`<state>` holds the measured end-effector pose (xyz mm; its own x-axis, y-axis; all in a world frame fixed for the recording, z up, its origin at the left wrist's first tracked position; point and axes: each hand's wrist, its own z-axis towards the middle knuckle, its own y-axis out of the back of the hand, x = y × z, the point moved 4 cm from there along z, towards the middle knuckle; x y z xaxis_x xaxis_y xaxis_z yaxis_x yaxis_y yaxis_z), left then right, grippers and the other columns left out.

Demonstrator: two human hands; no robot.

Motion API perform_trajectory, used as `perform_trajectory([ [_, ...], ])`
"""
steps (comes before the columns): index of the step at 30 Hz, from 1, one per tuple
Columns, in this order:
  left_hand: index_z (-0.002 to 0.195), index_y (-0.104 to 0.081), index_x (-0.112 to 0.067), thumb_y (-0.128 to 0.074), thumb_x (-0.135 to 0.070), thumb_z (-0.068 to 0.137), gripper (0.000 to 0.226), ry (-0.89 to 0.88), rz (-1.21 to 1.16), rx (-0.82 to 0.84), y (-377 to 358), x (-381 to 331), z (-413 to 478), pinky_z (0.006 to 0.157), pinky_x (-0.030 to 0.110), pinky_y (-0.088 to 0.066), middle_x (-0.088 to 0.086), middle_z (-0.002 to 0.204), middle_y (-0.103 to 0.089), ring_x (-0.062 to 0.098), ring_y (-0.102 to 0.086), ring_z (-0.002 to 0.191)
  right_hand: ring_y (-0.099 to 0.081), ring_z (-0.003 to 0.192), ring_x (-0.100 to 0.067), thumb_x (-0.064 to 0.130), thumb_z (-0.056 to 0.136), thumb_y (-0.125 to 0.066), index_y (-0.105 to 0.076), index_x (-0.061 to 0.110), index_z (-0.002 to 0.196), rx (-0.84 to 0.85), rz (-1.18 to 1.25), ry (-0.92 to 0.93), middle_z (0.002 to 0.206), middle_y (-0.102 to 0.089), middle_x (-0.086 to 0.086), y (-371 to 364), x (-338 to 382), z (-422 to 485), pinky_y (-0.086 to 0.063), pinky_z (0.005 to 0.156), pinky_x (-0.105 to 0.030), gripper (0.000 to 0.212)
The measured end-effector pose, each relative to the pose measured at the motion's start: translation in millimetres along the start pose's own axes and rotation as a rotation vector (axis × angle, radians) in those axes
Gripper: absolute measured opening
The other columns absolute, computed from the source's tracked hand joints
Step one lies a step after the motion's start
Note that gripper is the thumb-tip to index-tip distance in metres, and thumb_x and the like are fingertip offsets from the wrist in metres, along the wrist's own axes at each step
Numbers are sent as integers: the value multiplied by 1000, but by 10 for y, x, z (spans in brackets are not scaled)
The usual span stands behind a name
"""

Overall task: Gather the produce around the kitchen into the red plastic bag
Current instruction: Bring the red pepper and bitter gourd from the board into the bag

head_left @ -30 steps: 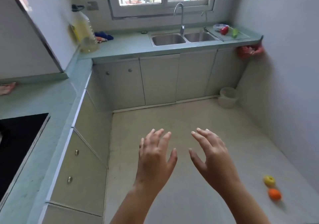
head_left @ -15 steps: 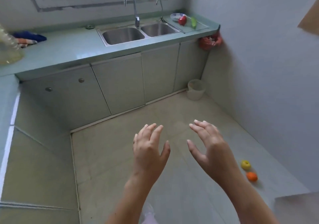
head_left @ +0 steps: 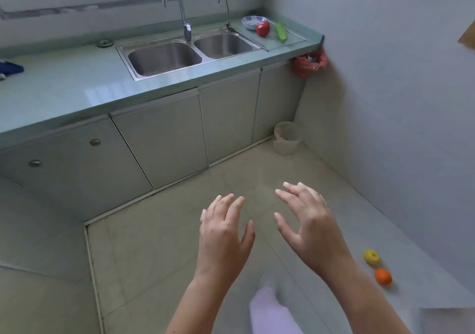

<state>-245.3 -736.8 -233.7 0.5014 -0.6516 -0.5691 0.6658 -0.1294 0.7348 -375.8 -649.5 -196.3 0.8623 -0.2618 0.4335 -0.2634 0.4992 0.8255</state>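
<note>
In the lower middle of the view, above the floor [head_left: 154,256], the fingers [head_left: 235,213] of the left hand [head_left: 223,238] and of the right hand [head_left: 312,231] are held spread and gently bent, palms down. Nothing is gripped by either, and the two hands are side by side but apart. Taking 12 o'clock as straight ahead of the person, a yellow fruit [head_left: 372,256] is found at about 4 o'clock from the right hand, on the floor near the wall [head_left: 385,128]. An orange fruit [head_left: 383,276] lies just beside it at about 5 o'clock, the pair close together but seemingly not touching. The right hand is plainly the nearer to both, and the left hand would have to be carried across the body. Farther out, at roughly 12 o'clock from the right hand, the red plastic bag [head_left: 308,63] is seen hung at the far right corner of the desk [head_left: 51,97], crumpled under the edge. Whether its mouth is open cannot be told. On the desk above it, at 11 to 12 o'clock, a red fruit [head_left: 263,28] is set beside a small bowl [head_left: 251,21]. A green cucumber [head_left: 281,32] lies just to its right, its long axis running nearly 12 to 6, right of the sink [head_left: 187,53]. No produce appears to have been bagged. It is judged that the bag at 12 o'clock would best be fetched first, or the floor pair taken with the right hand by a reach down toward 4 o'clock.
</note>
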Motion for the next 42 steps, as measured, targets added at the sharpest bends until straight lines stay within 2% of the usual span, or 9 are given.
perform_trajectory([
  [6, 114, -57, -12, -44, -34, 78, 44, -31, 74, 55, -393, 144, 745, 89, 58, -43, 12, 116, -62, 35, -54, 113, -51, 114, -33, 37, 79, -45, -62, 12, 111, 24, 61, -42, 118, -60, -10, -333, -435, 720, -43, 89, -57, 44],
  [12, 112, -60, -10, -44, -35, 77, 46, -99, 139, 110, -874, 64, 2066, 88, 57, -44, 12, 115, -62, 35, -55, 111, -49, 114, -33, 38, 79, -44, -61, 11, 112, -38, 144, -92, 119, -59, -11, -371, -1154, 1826, -42, 93, -54, 46],
  [16, 117, -58, -11, -44, -38, 79, 49, -102, -16, 116, -1172, -240, 2935, 94, 50, -43, 9, 120, -59, 32, -51, 116, -45, 116, -28, 39, 80, -43, -60, 11, 114, -94, 130, -138, 120, -58, -10, -194, -1699, 2416, -36, 97, -42, 47],
  [21, 120, -56, -12, -44, -39, 80, 49, -122, -100, 135, -1550, -436, 3557, 100, 41, -37, 6, 124, -57, 27, -45, 122, -48, 113, -31, 40, 79, -42, -61, 9, 113, -129, 56, -213, 118, -59, -11, -81, -2324, 2981, -34, 96, -37, 50],
  [25, 118, -57, -12, -43, -39, 81, 48, -92, -63, 148, -1746, -233, 3905, 98, 44, -40, 5, 122, -58, 28, -47, 120, -48, 112, -30, 41, 79, -42, -62, 10, 112, -117, 62, -218, 117, -60, -11, -215, -2531, 3328, -35, 95, -38, 49],
  [29, 116, -59, -9, -43, -37, 80, 48, -94, -45, 118, -1907, -8, 4454, 98, 38, -36, 8, 120, -59, 29, -49, 118, -48, 113, -28, 40, 79, -43, -62, 10, 112, -95, 54, -217, 118, -60, -9, -398, -2675, 3790, -34, 95, -38, 48],
  [31, 116, -58, -9, -43, -36, 80, 47, -83, -78, 101, -1987, 108, 4766, 99, 37, -35, 7, 120, -59, 26, -47, 119, -45, 114, -24, 39, 79, -43, -62, 11, 112, -97, 63, -225, 118, -60, -8, -508, -2746, 4040, -36, 95, -39, 47],
  [37, 116, -58, -12, -49, -30, 82, 40, -57, -197, 50, -2228, 564, 5879, 100, 36, -32, 2, 122, -56, 14, -39, 122, -53, 110, -33, 39, 79, -44, -63, 10, 110, -54, -21, -243, 115, -61, -10, -869, -2947, 5145, -43, 92, -49, 47],
  [42, 117, -57, -11, -45, -36, 81, 45, -5, -247, 54, -2318, 974, 6878, 99, 36, -36, 3, 119, -57, 23, -47, 118, -48, 117, -28, 31, 78, -54, -60, 14, 115, -39, -36, -241, 121, -59, -6, -1076, -2927, 6245, -38, 98, -47, 41],
])
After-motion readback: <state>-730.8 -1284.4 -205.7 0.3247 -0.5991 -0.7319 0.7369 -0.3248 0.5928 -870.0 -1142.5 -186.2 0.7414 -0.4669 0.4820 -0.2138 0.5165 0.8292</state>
